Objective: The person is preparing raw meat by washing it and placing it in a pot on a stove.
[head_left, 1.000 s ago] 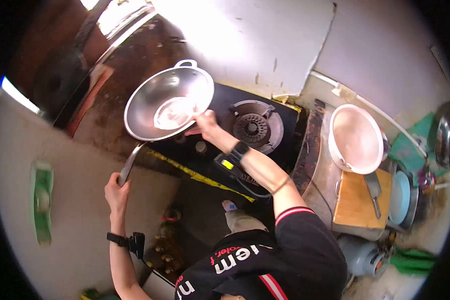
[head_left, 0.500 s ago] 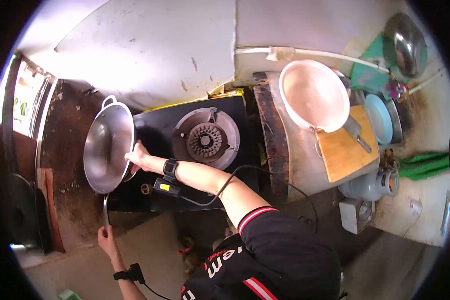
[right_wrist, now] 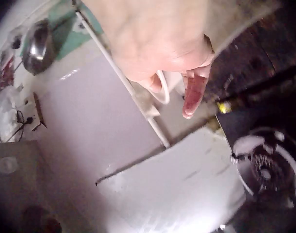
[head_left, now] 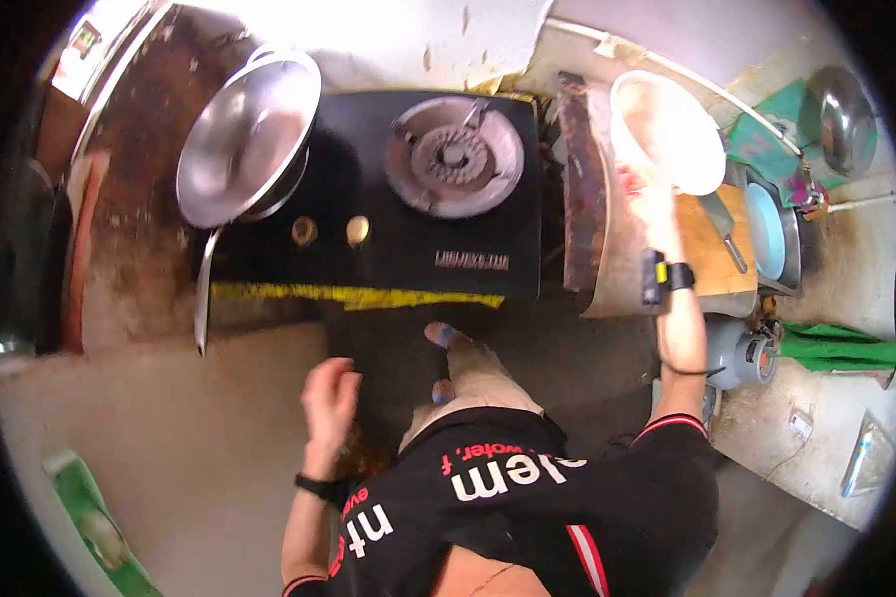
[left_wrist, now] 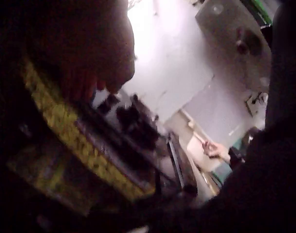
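My right hand point(head_left: 652, 199) is at the near left rim of a white basin point(head_left: 682, 134) on the side counter. In the right wrist view, the basin's rim point(right_wrist: 163, 90) passes between the thumb and fingers, which grip it. A stainless steel wok point(head_left: 244, 149) sits tilted over the left side of the black gas stove point(head_left: 368, 249), its long handle pointing toward me. My left hand point(head_left: 331, 398) hangs in front of my body, away from the wok, fingers loose and holding nothing. It appears dark and blurred in the left wrist view.
A bare burner point(head_left: 455, 157) is on the stove's right side. Right of it, a wooden board point(head_left: 697, 254) carries a cleaver point(head_left: 724, 234), beside a light blue bowl point(head_left: 764, 234). A gas cylinder point(head_left: 737, 353) stands below the counter. A metal lid point(head_left: 846, 124) hangs on the wall.
Both hands held the wok earlier; it was lowered onto the stove's left side and let go. My right hand moved right to the basin, and my left hand drew back toward my body.
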The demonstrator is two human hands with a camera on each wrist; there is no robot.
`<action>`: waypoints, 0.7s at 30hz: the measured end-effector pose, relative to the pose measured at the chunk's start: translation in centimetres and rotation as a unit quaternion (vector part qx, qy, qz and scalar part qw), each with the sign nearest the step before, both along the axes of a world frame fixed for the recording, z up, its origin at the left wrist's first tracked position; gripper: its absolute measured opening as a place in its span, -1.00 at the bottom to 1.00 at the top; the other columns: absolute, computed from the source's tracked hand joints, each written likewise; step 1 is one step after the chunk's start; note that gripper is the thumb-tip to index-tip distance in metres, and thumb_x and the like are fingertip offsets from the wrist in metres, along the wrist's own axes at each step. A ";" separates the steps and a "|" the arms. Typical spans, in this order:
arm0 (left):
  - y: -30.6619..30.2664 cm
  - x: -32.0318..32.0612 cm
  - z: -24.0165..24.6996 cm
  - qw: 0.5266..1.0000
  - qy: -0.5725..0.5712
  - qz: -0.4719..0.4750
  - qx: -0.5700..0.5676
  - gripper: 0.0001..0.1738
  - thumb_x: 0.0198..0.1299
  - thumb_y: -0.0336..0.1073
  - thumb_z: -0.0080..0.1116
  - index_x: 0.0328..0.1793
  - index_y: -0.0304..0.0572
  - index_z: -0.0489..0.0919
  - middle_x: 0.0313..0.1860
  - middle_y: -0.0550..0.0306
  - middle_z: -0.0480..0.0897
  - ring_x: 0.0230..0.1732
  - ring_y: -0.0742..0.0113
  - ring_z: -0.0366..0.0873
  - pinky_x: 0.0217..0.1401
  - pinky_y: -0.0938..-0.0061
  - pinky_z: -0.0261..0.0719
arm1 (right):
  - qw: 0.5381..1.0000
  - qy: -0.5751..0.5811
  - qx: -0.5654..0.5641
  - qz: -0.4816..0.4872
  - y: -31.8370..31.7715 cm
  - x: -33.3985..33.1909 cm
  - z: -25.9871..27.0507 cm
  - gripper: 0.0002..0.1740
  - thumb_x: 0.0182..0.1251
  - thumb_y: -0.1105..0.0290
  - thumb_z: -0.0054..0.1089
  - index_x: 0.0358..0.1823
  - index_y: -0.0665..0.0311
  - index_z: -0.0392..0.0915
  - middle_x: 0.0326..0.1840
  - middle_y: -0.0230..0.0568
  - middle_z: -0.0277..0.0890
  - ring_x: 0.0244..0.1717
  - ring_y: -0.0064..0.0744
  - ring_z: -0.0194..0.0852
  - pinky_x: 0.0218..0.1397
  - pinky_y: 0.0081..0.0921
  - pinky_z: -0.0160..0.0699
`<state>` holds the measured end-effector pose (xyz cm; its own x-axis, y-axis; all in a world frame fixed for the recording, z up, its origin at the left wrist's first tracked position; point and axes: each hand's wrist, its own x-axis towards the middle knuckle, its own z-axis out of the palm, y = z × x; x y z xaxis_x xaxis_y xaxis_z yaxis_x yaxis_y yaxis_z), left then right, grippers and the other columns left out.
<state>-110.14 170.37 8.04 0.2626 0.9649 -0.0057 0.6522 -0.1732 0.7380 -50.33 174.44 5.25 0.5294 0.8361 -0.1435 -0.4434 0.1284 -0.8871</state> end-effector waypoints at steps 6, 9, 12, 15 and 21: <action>-18.9 -4.9 -18.1 0.803 -0.056 -0.241 -0.542 -0.58 0.20 -0.14 0.16 0.11 -0.20 0.58 -0.06 0.02 0.67 -0.02 0.25 0.58 0.09 0.37 0.49 | 0.987 0.083 -0.068 -0.123 -7.4 -6.8 0.1 -0.60 0.32 0.24 0.06 0.02 0.42 0.42 -0.21 -0.06 0.56 -0.27 -0.33 0.54 -0.25 -0.50 0.59; -23.9 -5.9 -18.7 0.694 -0.082 -0.221 -0.680 -0.56 0.15 -0.16 0.20 0.13 -0.19 0.58 -0.03 0.12 0.67 -0.03 0.34 0.54 0.08 0.42 0.46 | 0.954 0.006 -0.212 0.211 -11.2 -21.1 -0.7 -0.63 0.26 0.32 0.03 0.05 0.37 0.41 -0.18 -0.04 0.58 -0.32 -0.31 0.59 -0.35 -0.46 0.60; -28.6 -6.2 -20.8 0.658 -0.031 -0.252 -0.709 -0.57 0.18 -0.13 0.17 0.11 -0.20 0.56 -0.11 0.27 0.60 -0.16 0.44 0.46 -0.09 0.45 0.46 | 0.828 0.056 -0.380 0.409 -13.9 -32.5 -5.2 -0.61 0.23 0.34 0.10 0.05 0.38 0.42 -0.23 0.00 0.61 -0.35 -0.27 0.64 -0.31 -0.42 0.65; -39.7 -8.3 -30.8 0.622 -0.168 -0.290 -0.708 -0.64 0.23 -0.10 0.11 0.04 -0.15 0.58 -0.20 0.33 0.57 -0.22 0.48 0.43 -0.20 0.48 0.44 | 0.741 0.112 -0.436 0.498 -16.0 -38.3 -17.7 -0.68 0.34 0.33 0.05 0.05 0.32 0.46 -0.17 -0.01 0.61 -0.26 -0.26 0.66 -0.20 -0.42 0.68; -30.9 -3.6 -32.8 0.569 -0.351 0.007 -0.743 -0.69 0.31 -0.18 0.09 0.06 -0.20 0.50 -0.22 0.15 0.62 -0.25 0.52 0.54 -0.25 0.59 0.56 | 0.770 0.225 -0.400 0.443 -12.6 -43.1 -51.6 -0.69 0.36 0.31 0.03 0.05 0.29 0.42 -0.07 -0.05 0.56 -0.18 -0.29 0.61 -0.03 -0.38 0.64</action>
<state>-113.79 139.47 -24.76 0.6965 0.0331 -0.7168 0.0997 0.9848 0.1423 -93.41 161.88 -46.31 -0.4518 0.3900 -0.8024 -0.3290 -0.9088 -0.2565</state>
